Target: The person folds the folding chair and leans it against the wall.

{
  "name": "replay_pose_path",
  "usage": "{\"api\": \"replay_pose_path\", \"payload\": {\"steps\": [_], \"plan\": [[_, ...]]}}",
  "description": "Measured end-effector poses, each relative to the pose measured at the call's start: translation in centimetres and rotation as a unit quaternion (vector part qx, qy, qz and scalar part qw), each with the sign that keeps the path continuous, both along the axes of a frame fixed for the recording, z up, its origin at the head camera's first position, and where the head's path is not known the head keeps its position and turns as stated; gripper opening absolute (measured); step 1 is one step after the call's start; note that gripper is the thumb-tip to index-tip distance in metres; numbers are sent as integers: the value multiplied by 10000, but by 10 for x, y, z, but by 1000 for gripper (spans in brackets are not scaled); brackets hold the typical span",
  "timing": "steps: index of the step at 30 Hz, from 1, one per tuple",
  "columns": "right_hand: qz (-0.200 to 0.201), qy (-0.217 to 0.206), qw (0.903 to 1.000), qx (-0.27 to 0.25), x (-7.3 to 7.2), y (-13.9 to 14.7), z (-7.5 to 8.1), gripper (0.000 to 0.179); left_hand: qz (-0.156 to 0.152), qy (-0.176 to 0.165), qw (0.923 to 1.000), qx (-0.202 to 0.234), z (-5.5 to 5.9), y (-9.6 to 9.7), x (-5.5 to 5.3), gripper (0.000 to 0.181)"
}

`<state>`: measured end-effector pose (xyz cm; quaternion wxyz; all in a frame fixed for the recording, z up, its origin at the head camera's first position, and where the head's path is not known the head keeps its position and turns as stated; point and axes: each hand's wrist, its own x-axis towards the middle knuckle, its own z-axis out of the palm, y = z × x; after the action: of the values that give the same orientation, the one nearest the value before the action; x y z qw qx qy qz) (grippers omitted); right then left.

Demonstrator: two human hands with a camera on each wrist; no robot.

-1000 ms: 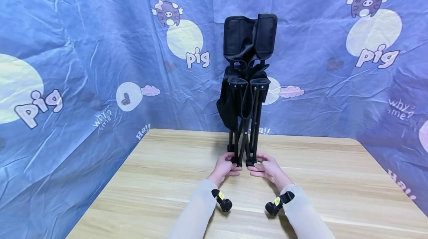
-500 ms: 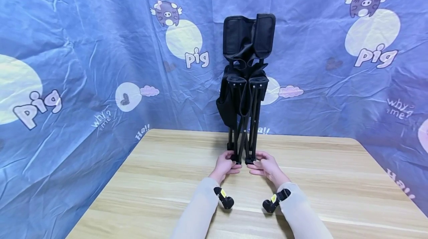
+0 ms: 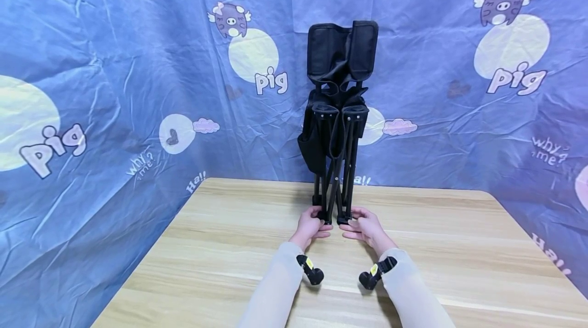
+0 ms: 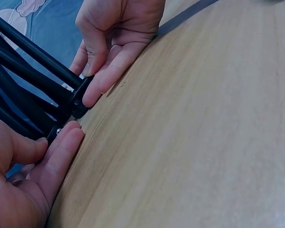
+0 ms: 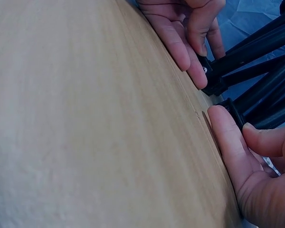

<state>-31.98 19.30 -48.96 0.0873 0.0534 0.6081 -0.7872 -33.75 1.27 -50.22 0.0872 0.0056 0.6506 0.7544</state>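
A black folded camping chair (image 3: 321, 52) stands upright on the table, its fabric bunched above crossed tube legs. Low at its near left foot, my left hand (image 3: 309, 227) pinches the black plastic end between thumb and fingers. My right hand (image 3: 366, 228) mirrors it on the near right foot. In the left wrist view, the left thumb presses on top of the foot while straighter fingers lie along the tabletop under it. The right wrist view has the right hand (image 5: 261, 171) with its thumb on the foot and index finger alongside. The chair's far feet are partly hidden.
The wooden table (image 3: 206, 267) has a light grain and ends just behind the chair. A blue printed cloth (image 3: 151, 62) hangs at the back and along both sides. Black cameras are strapped on both light sleeves (image 3: 277, 287).
Both hands and the chair's feet have shifted very slightly away from me. My wrists have drawn a little closer together; the pinch on both feet stays.
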Motion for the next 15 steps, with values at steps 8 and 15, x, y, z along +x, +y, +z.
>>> {"api": "replay_pose_path", "payload": {"steps": [8, 15], "plan": [[12, -23, 10000, 20, -1, 0, 0, 54, 42, -8, 10000, -33, 3, 2, 0, 49], [33, -39, 10000, -9, -4, 1, -2, 56, 128, -9, 9999, -113, 6, 3, 1, 48]]}}
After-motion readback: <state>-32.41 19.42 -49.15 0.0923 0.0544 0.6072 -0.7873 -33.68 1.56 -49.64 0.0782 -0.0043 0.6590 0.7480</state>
